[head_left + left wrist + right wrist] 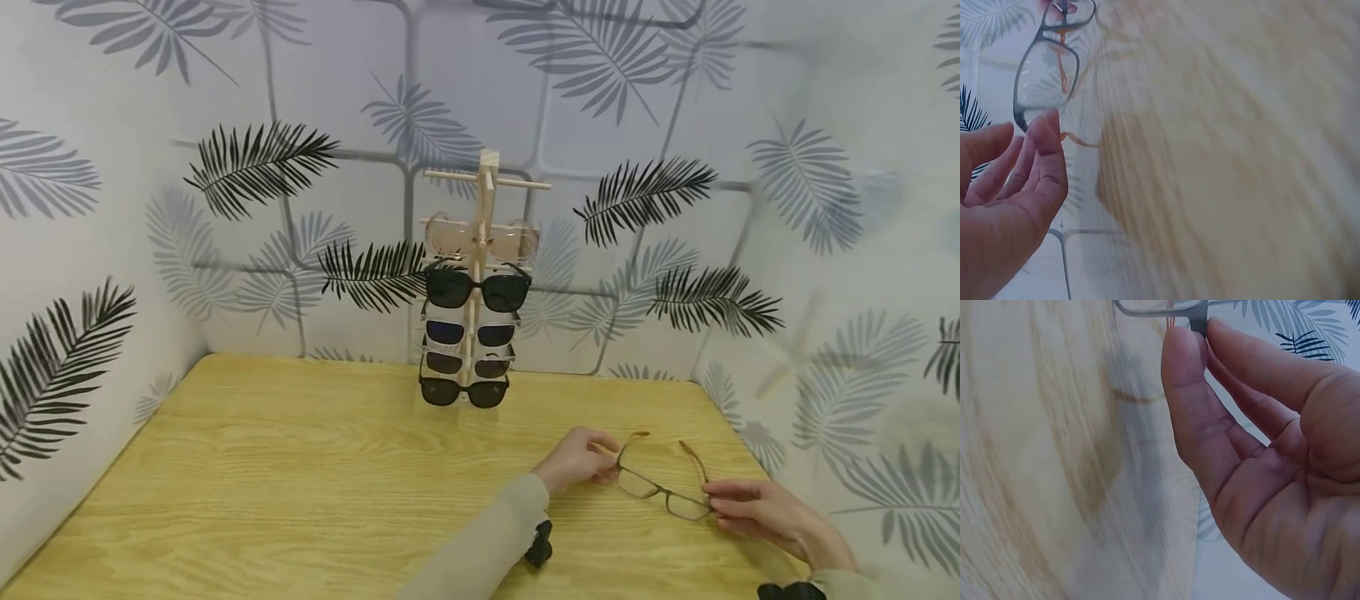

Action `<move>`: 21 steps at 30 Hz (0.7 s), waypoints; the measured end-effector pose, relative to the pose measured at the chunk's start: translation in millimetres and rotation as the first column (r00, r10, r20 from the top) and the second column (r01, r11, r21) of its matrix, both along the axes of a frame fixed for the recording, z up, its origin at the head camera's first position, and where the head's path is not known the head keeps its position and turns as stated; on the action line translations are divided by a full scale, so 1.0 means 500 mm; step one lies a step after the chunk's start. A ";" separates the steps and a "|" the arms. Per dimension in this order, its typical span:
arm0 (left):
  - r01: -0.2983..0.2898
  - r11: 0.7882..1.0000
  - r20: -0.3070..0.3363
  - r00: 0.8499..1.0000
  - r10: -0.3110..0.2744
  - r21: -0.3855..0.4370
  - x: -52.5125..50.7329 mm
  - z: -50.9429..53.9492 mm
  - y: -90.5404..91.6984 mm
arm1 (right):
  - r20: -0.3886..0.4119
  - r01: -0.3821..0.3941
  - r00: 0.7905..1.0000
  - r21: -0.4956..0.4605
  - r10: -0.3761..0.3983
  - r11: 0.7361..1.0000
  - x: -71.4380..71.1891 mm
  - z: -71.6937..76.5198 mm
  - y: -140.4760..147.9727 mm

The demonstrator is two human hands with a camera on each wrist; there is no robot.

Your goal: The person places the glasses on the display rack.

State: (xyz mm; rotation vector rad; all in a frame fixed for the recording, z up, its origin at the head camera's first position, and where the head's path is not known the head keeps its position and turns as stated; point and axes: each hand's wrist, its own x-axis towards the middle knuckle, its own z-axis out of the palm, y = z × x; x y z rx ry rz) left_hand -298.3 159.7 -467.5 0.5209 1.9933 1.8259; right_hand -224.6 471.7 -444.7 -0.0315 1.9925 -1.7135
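Observation:
A pair of eyeglasses (660, 490) with clear lenses, a dark grey frame and orange-brown temples is between my hands at the table's right side. Its temples are unfolded and point away from me. My left hand (577, 458) holds the left corner of the frame, near the hinge, between thumb and fingers. In the left wrist view, that frame corner (1020, 117) is partly hidden behind the thumb. At the opposite corner, my right hand (772, 515) pinches the frame by the hinge. The right wrist view shows the grey frame end (1199, 315) between thumb and index finger.
A wooden display stand (488, 162) rises at the back of the wood-grain table (300, 483). It carries several pairs: pink-tinted glasses (450, 242) high up, black sunglasses (448, 292) below, and more dark-lensed pairs underneath. Leaf-patterned walls (832, 367) border the table's back and sides.

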 end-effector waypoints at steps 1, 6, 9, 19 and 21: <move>0.007 1.000 -0.002 1.000 -0.007 -0.006 -0.002 -0.001 -0.004 | -0.006 -0.012 1.000 0.002 0.012 1.000 -0.003 -0.001 -0.003; 0.022 1.000 -0.004 1.000 -0.022 -0.012 -0.007 -0.004 -0.025 | -0.025 -0.042 0.999 -0.008 0.042 0.999 -0.013 -0.006 -0.022; 0.019 1.000 -0.008 1.000 -0.019 0.000 -0.008 -0.002 -0.037 | -0.038 -0.034 0.999 -0.020 0.033 0.999 -0.016 -0.007 -0.032; 0.043 0.998 -0.006 0.999 -0.043 0.041 -0.021 0.021 -0.085 | -0.109 -0.002 0.994 -0.031 -0.001 1.000 -0.035 0.006 -0.080; 0.037 0.999 -0.028 0.999 -0.036 0.028 -0.024 0.027 -0.096 | -0.116 0.002 0.993 -0.076 -0.011 0.997 -0.038 0.010 -0.091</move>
